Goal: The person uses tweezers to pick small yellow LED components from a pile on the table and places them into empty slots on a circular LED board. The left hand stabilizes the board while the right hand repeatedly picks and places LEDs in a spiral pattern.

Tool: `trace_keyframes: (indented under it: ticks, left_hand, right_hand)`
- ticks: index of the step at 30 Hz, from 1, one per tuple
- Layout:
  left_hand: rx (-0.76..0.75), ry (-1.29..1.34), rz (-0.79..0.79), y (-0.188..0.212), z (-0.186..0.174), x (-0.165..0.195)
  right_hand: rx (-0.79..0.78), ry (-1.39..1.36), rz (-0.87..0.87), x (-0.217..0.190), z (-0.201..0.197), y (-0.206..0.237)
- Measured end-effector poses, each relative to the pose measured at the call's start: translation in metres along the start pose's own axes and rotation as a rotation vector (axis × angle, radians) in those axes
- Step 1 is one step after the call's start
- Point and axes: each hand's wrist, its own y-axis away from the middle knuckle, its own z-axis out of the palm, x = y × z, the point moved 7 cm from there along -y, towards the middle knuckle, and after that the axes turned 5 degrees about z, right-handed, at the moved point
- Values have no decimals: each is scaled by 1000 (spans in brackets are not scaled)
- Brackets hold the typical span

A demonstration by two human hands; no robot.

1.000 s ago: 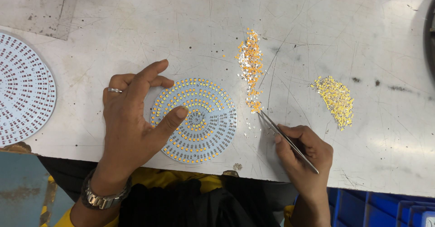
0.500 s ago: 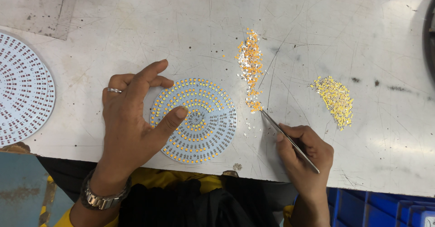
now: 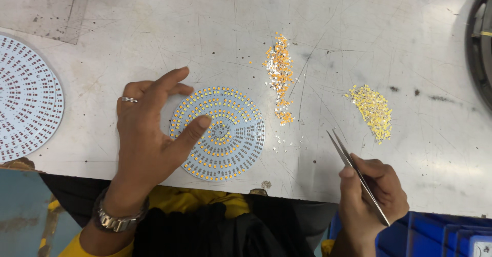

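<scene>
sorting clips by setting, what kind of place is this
Probably an electronics assembly bench in a workshop: a round LED board under the left hand, tweezers in the right hand, loose piles of tiny chips on a scratched metal table.

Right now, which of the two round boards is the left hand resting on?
The left hand rests on the middle board, the one filled with orange chips. The other board, at the table's left edge, has bare pads and is untouched.
</scene>
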Motion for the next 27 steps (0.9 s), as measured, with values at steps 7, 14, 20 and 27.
trace_keyframes:
  ticks: [7,14,20,27]
  left_hand:
    - [-23,228,503,28,3,88]
    - [-162,312,710,47,23,112]
    - [-227,261,799,74,23,117]
    - [-538,229,815,108,40,121]
  right_hand:
    - [-189,-297,175,-7,6,23]
    - [-487,-756,457,19,13,45]
    - [-714,-469,564,44,16,57]
    - [-935,-328,734,67,26,78]
